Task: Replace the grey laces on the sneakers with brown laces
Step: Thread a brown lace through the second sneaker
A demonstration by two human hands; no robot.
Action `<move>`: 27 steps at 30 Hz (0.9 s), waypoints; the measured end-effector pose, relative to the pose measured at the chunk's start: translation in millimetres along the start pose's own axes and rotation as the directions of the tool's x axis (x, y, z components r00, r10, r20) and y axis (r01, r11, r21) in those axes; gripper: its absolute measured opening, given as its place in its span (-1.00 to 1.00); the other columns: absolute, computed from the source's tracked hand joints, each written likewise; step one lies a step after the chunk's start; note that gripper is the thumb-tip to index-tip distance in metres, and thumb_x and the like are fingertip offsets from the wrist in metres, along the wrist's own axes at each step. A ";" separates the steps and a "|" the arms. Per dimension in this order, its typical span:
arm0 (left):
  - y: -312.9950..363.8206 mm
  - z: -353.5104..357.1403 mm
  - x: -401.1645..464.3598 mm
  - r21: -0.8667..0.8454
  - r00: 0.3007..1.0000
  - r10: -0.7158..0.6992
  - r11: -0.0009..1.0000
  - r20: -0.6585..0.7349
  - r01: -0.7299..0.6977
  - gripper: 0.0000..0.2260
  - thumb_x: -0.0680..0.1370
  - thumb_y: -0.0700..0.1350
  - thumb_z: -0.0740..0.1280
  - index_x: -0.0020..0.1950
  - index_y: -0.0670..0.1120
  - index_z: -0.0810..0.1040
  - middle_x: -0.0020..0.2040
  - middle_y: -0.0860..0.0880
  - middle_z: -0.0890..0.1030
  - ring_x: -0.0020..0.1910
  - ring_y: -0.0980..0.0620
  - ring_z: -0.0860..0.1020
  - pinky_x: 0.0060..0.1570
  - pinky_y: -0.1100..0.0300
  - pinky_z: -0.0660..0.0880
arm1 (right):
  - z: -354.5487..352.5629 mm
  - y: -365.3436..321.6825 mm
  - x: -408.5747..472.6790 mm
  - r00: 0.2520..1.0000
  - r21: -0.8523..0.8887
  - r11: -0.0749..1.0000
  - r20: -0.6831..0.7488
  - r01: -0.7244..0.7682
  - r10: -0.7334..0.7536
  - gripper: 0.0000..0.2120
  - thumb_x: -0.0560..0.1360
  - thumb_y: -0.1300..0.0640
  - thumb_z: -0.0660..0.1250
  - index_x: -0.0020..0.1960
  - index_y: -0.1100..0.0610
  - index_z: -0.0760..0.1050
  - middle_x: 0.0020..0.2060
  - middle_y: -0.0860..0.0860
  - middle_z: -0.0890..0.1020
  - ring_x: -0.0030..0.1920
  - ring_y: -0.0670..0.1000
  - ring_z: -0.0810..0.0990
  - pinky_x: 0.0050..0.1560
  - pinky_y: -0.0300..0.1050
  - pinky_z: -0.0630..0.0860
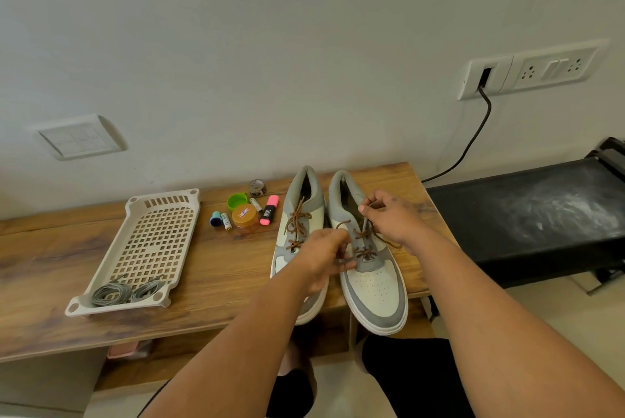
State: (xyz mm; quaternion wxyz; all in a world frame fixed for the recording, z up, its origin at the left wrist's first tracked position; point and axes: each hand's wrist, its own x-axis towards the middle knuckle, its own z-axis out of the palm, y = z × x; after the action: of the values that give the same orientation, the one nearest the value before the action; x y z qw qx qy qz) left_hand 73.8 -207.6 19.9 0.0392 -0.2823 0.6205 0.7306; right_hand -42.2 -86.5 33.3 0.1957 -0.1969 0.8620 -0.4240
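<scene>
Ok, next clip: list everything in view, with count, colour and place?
sneakers: 2, white and grey, table's right end, side by side
brown laces: 2, one in each sneaker
grey laces: 2 bundles, in the tray's near end
tray: 1, beige, perforated, table's left
small items: jar, green cap, pink highlighter, batteries, tape roll, behind the tray's right
table: 1, wooden
bench: 1, black, right
left hand: pinches brown lace
right hand: pinches brown lace
</scene>
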 end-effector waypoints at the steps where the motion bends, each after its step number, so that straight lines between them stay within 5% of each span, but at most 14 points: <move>1: -1.1 1.4 1.5 0.142 0.999 0.030 0.990 -0.034 -0.025 -0.79 0.60 -0.15 0.29 -0.24 -0.12 0.45 -0.30 -0.07 0.48 -0.24 -0.05 0.57 0.01 -0.01 0.64 | -0.1 0.2 0.0 1.000 0.001 1.000 -0.001 0.002 -0.002 -0.90 0.58 -0.02 0.30 0.05 -0.03 0.52 0.05 -0.02 0.58 0.08 0.06 0.55 0.14 0.09 0.53; 4: -9.3 8.1 2.8 0.367 0.994 0.076 0.929 -0.074 -0.043 -0.69 0.59 0.08 0.34 -0.23 -0.10 0.47 -0.31 -0.05 0.54 -0.29 -0.02 0.57 0.00 -0.04 0.63 | 0.7 -0.7 0.0 1.000 -0.020 1.000 -0.003 0.006 -0.006 -0.88 0.58 -0.02 0.30 0.07 -0.01 0.52 0.05 -0.01 0.58 0.07 0.05 0.54 0.12 0.06 0.53; 10: -9.7 4.5 9.1 0.202 0.999 -0.005 0.979 0.036 -0.003 -0.74 0.61 -0.12 0.35 -0.27 -0.08 0.44 -0.30 -0.05 0.47 -0.30 0.07 0.45 -0.21 0.23 0.55 | 1.3 0.2 1.7 1.000 0.007 1.000 -0.004 -0.007 0.007 -0.92 0.56 -0.03 0.33 0.00 -0.06 0.53 0.02 -0.01 0.60 0.07 0.09 0.58 0.16 0.16 0.54; 15: -10.4 -0.5 6.0 0.020 0.993 -0.043 0.999 0.106 0.041 -0.73 0.59 -0.21 0.31 -0.30 -0.05 0.43 -0.31 -0.02 0.46 -0.25 0.08 0.46 -0.15 0.16 0.55 | 0.9 0.0 1.6 1.000 0.002 1.000 0.005 -0.006 0.006 -0.92 0.56 -0.03 0.33 0.02 -0.05 0.53 0.03 -0.02 0.60 0.08 0.08 0.57 0.17 0.15 0.53; 18: -7.4 -0.9 7.0 0.031 0.998 -0.050 0.998 0.049 0.049 -0.78 0.58 -0.19 0.30 -0.27 -0.08 0.46 -0.29 -0.06 0.47 -0.26 0.04 0.48 -0.13 0.12 0.58 | 0.6 0.5 1.4 1.000 0.018 1.000 0.010 -0.002 0.002 -0.92 0.56 -0.02 0.33 0.02 -0.04 0.52 0.04 -0.01 0.59 0.07 0.07 0.56 0.16 0.14 0.54; 22: -6.7 3.6 9.4 0.139 0.998 -0.066 0.988 -0.022 0.069 -0.73 0.59 0.09 0.35 -0.12 -0.12 0.52 -0.19 -0.08 0.54 -0.24 0.02 0.54 -0.18 0.17 0.59 | 0.7 1.2 1.5 1.000 0.034 0.999 -0.002 -0.001 0.001 -0.93 0.56 -0.02 0.34 0.00 -0.05 0.52 0.02 0.00 0.60 0.06 0.10 0.58 0.15 0.15 0.55; 27: -7.8 2.8 11.3 0.259 0.999 -0.043 0.965 0.015 0.037 -0.85 0.59 -0.12 0.37 -0.15 -0.08 0.48 -0.21 -0.09 0.53 -0.27 0.05 0.50 -0.13 0.10 0.62 | 1.0 0.1 1.6 1.000 0.033 0.999 -0.001 -0.005 0.005 -0.92 0.55 -0.02 0.34 0.01 -0.05 0.53 0.02 -0.01 0.60 0.06 0.10 0.58 0.15 0.16 0.55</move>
State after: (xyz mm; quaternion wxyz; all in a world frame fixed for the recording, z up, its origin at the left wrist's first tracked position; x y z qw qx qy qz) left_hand 66.5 -206.5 7.9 0.0968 -0.2797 0.7041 0.6455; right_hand -43.2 -87.9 32.3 0.1996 -0.1914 0.8556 -0.4376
